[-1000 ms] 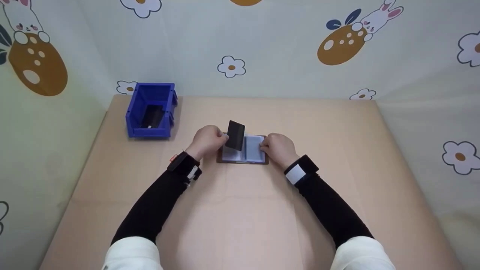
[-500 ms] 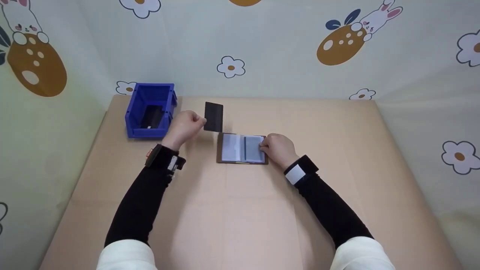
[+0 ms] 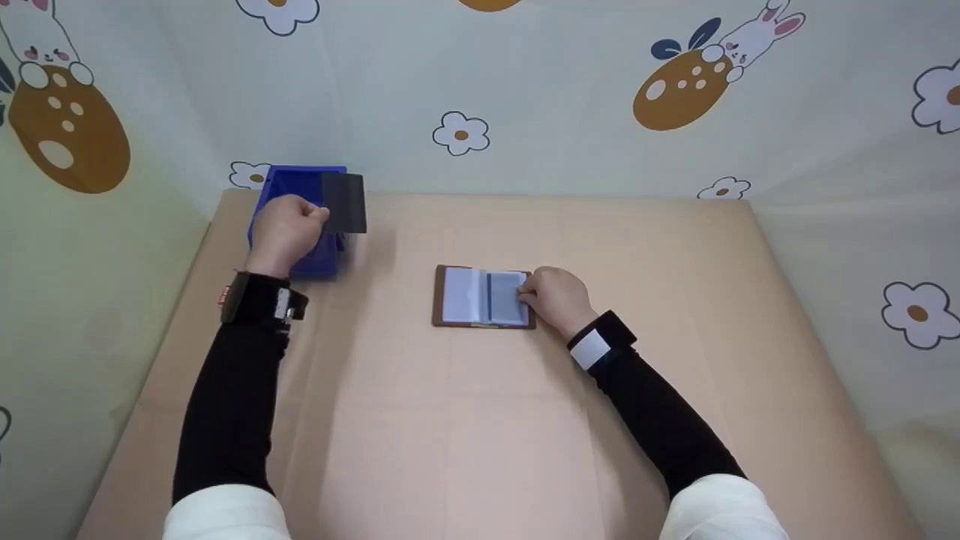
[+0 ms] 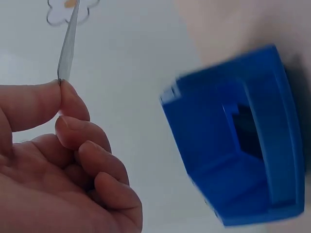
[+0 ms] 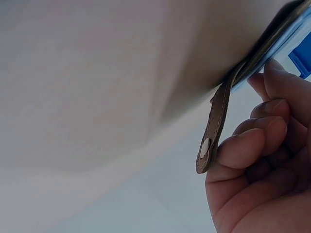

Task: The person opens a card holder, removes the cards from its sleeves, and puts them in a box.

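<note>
My left hand [image 3: 285, 231] pinches a dark, flat card [image 3: 346, 204] by its edge between thumb and forefinger, above the blue bin [image 3: 318, 267]. Seen edge-on in the left wrist view, the card is a thin sliver, with the bin off to the right and something dark inside it. On the table, a brown card holder [image 3: 437, 296] lies spread open, showing clear plastic sleeves [image 3: 460, 296]. My right hand [image 3: 559, 301] pinches the sleeves at its right edge. In the right wrist view a brown snap strap [image 5: 215, 128] hangs from the holder beside the curled fingers.
The bin stands at the table's back left, near the left curtain. Behind the table [image 3: 480, 435] hangs a pale curtain [image 3: 555, 112] printed with flowers and rabbits. Both wrists wear black bands.
From over the card holder, my left hand has carried the dark card leftward and back to the blue bin. My right hand has stayed at the holder's right edge.
</note>
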`<state>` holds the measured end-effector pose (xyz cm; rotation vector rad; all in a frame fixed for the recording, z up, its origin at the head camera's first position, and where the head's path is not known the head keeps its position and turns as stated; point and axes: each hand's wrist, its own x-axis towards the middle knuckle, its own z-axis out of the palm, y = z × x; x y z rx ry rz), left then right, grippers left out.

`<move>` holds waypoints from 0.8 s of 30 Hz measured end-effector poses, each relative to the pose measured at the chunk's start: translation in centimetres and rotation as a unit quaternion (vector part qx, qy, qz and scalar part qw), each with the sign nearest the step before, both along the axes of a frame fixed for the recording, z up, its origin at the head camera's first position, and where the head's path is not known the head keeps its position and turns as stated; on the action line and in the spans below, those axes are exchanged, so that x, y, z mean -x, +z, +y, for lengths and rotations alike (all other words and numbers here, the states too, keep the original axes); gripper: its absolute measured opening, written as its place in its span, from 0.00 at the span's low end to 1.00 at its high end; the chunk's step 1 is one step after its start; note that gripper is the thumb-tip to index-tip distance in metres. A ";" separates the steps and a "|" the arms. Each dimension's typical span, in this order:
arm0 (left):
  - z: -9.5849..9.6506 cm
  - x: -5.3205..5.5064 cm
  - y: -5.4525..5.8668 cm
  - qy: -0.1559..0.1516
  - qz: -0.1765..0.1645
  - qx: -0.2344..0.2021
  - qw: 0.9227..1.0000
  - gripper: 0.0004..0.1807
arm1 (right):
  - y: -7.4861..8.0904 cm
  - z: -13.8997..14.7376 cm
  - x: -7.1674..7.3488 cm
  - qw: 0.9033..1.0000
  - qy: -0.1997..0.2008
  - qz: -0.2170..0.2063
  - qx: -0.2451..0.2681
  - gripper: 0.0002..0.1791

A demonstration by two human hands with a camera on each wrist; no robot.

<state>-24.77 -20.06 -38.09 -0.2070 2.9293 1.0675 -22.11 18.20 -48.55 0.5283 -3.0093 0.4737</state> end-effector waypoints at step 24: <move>-4.5 0.9 -2.4 0.083 -0.041 0.139 0.986 0.19 | -0.1 -0.1 0.0 1.000 0.000 -0.002 -0.010 0.06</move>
